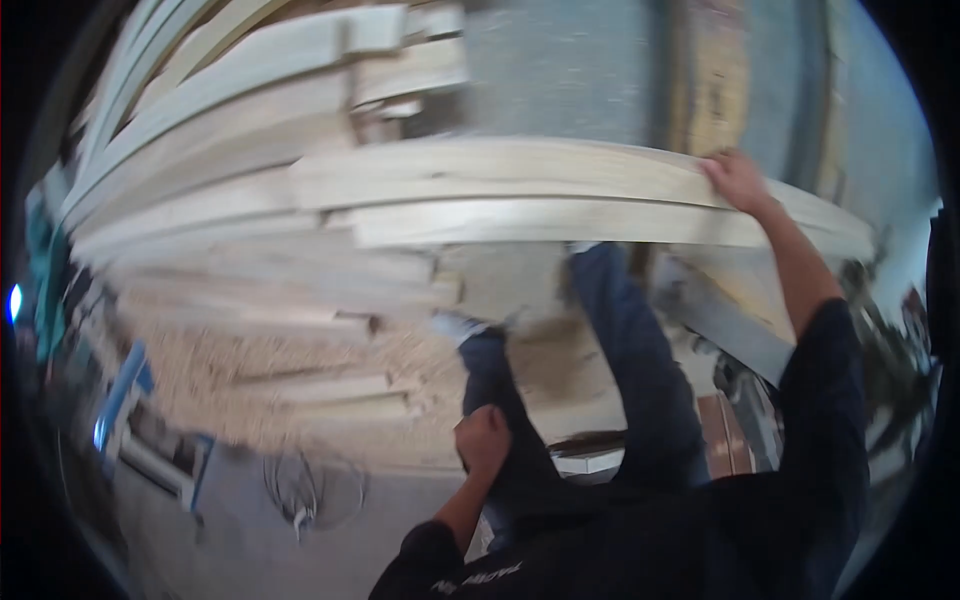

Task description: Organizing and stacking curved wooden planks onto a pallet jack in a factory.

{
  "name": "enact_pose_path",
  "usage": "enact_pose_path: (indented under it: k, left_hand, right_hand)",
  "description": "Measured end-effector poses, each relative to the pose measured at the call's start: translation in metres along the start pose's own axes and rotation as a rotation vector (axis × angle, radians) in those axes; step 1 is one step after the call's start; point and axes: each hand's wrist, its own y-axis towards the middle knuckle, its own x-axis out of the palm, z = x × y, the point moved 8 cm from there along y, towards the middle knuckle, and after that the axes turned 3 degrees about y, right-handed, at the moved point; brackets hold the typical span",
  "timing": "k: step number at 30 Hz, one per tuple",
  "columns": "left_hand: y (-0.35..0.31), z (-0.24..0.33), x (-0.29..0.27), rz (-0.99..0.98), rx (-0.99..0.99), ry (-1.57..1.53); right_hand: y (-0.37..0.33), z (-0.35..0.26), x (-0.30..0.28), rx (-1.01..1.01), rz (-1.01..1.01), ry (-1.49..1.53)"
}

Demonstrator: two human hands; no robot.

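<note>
Two long pale wooden boards lie side by side in front of my legs, a far board (pixel 500 172) and a near board (pixel 540 222). My right hand (pixel 737 180) reaches out to the right and grips the far board, its fingers over the far edge. My left hand (pixel 483 440) is closed in a fist beside my left thigh, and nothing shows sticking out of it. The picture is somewhat smeared by motion.
Stacked planks (pixel 220 120) fill the far left. Sawdust (pixel 210 370) and short offcuts (pixel 330 388) cover the floor left of my feet. A coiled cable (pixel 295 490) lies at the lower left. Upright timber (pixel 715 80) stands beyond the boards.
</note>
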Motion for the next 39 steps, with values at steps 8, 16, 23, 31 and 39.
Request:
enact_pose_path:
  k: [8, 16, 23, 31, 39]
  left_hand:
    - [-0.006, -0.004, -0.003, 0.085, 0.002, -0.013]
    - [-0.009, -0.017, 0.011, -0.016, -0.046, -0.153]
    - [0.187, -0.054, -0.022, 0.096, 0.072, -0.337]
    - [0.332, -0.054, -0.127, 0.481, 0.795, 0.444]
    - [0.364, -0.064, -0.156, 0.38, 0.95, 0.406]
  right_hand:
    - [-0.048, 0.049, -0.005, -0.068, 0.084, -0.297]
    - [-0.094, -0.054, 0.043, -0.033, 0.271, -0.062]
    - [-0.118, -0.285, 0.152, 0.061, 0.035, 0.951]
    - [-0.135, -0.351, 0.251, 0.087, -0.079, 0.823]
    - [-0.115, -0.432, 0.269, 0.032, -0.078, 1.075]
